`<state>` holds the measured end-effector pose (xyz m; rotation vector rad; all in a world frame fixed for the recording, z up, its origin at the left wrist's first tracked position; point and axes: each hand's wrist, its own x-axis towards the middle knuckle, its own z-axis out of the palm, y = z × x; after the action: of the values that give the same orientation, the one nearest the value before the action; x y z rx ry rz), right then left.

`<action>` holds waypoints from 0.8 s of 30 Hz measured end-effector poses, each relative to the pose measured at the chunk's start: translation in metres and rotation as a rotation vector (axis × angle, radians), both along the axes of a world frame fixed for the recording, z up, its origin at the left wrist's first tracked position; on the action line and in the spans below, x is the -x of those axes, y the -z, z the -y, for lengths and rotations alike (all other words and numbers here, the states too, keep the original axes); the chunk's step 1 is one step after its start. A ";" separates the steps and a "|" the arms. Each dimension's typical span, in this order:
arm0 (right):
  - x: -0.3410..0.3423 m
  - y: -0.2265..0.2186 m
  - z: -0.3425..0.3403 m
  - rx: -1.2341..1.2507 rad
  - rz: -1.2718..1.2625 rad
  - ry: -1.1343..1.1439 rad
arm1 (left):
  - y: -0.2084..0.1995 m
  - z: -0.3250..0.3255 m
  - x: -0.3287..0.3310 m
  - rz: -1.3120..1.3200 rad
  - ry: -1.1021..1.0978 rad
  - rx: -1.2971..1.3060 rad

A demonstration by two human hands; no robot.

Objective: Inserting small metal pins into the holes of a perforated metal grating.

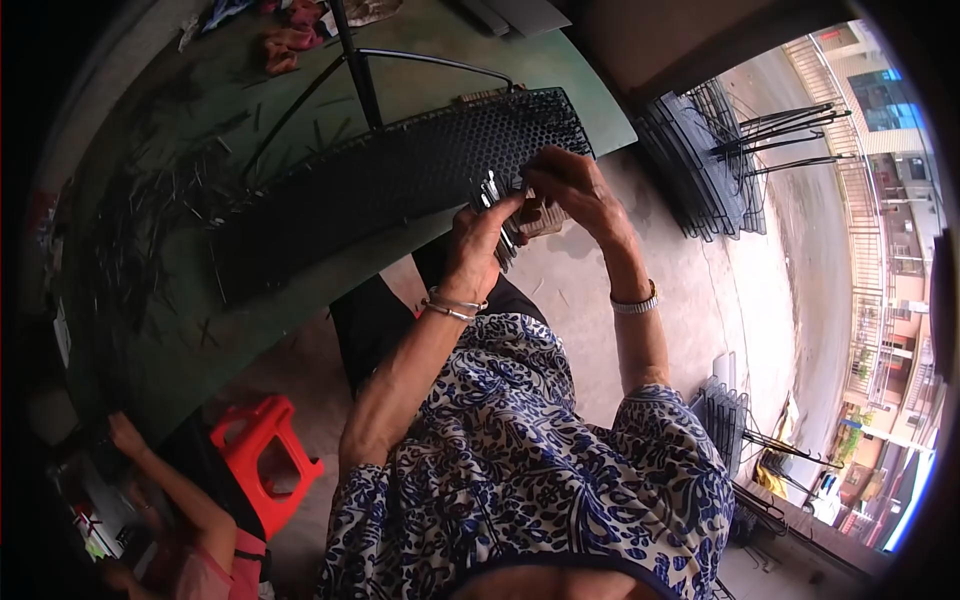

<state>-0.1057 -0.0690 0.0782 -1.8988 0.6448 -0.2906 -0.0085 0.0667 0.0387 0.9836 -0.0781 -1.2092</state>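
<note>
My left hand (475,250) is closed around a bundle of thin, dark, shiny strips (506,256) that stick out above and below the fingers. Close beside it, my right hand (582,195) has its fingers bent together in a pinch; whatever they hold is too small or hidden to make out. Both hands are at the right part of a long black perforated panel (350,195), which lies across the table edge. A thin black stand-like frame (365,85) rises from the panel's far side.
Many loose dark strips (140,230) lie scattered on the green table (250,335). Crumpled reddish cloth (290,45) is at the far edge. Black wire racks (690,165) stand on the floor to the right. A red stool (265,460) and another person's arm (175,480) are at lower left.
</note>
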 end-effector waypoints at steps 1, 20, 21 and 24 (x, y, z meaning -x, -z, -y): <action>-0.002 0.001 0.001 0.001 0.002 0.000 | 0.007 0.002 -0.002 0.002 0.000 0.001; -0.032 0.056 0.053 0.775 0.221 0.552 | 0.010 0.002 -0.003 -0.176 0.103 0.038; -0.031 0.056 0.053 0.776 0.221 0.553 | 0.008 0.002 -0.002 -0.173 0.092 0.028; -0.029 0.053 0.053 0.768 0.269 0.520 | 0.004 0.002 -0.002 -0.165 0.078 0.014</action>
<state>-0.0770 -0.1216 0.0250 -2.3073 0.9174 -1.2517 -0.0062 0.0650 0.0344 0.8724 0.0052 -1.3552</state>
